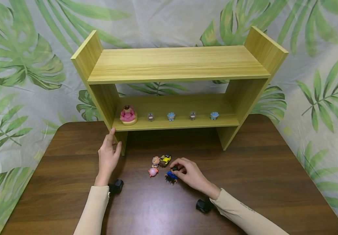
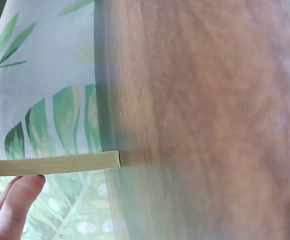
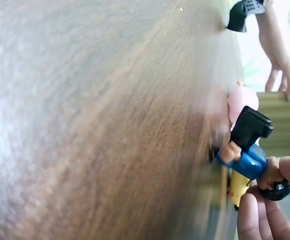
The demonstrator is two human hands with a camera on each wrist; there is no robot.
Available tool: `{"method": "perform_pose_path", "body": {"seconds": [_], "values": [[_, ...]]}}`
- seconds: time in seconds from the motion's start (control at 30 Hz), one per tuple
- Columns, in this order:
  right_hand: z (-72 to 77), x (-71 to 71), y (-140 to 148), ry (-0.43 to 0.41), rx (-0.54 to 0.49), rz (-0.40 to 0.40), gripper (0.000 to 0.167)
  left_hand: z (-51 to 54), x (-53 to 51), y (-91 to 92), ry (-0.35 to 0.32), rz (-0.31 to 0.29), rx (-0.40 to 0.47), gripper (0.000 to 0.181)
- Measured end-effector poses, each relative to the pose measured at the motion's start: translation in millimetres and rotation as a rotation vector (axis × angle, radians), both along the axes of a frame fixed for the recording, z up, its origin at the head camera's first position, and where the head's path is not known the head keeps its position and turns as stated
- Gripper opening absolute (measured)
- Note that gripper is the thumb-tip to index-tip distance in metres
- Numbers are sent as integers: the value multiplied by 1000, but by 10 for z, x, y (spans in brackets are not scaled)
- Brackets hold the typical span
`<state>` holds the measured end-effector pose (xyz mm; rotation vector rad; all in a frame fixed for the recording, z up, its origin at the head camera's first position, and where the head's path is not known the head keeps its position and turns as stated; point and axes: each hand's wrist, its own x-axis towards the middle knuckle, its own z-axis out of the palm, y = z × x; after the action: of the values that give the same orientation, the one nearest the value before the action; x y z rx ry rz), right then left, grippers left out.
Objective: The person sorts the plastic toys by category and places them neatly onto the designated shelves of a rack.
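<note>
Head view: right hand [image 1: 193, 176], nearly closed, pinches blue-shirted figure [image 1: 171, 176] at shelf's [image 1: 180, 62] 6 o'clock; left hand [image 1: 108, 156] grips side panel [image 1: 89, 54], 8 o'clock.
Left wrist: fingers straddle panel, 8 o'clock.
Right wrist: figure at 4 o'clock, head between thumb and fingertips. Likely light, stiff, slick; torso surer hold.

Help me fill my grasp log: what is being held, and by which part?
The right grip pinches the blue-clad figure by its dark-haired head; the left grip holds the shelf by its left side panel.
</note>
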<state>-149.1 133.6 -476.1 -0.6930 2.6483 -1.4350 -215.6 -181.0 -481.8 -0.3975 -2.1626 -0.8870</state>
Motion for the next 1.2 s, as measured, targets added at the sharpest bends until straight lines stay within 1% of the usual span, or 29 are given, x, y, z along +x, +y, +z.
{"method": "perform_pose_path", "body": {"seconds": [0.2,0.3,0.47,0.63,0.97,1.13,1.2], "values": [[27,-6,13,1,-24,7,20,9,0,1,-1,1,-3,87],[23,-19,24,24,-37,4,21,5,-6,1,6,0,-3,88],[38,-32,44,68,-27,-5,20,-3,-9,-1,7,-3,1,89],[81,-37,54,74,-48,-7,20,-5,-10,-5,2,-1,4,88],[203,-58,54,57,-184,-10,23,-3,-12,-3,6,-1,4,88],[308,-64,62,74,-191,-11,23,-7,-13,-7,-6,-1,0,87],[363,-64,72,76,-187,-16,24,-9,-14,-6,-1,-1,0,87]]}}
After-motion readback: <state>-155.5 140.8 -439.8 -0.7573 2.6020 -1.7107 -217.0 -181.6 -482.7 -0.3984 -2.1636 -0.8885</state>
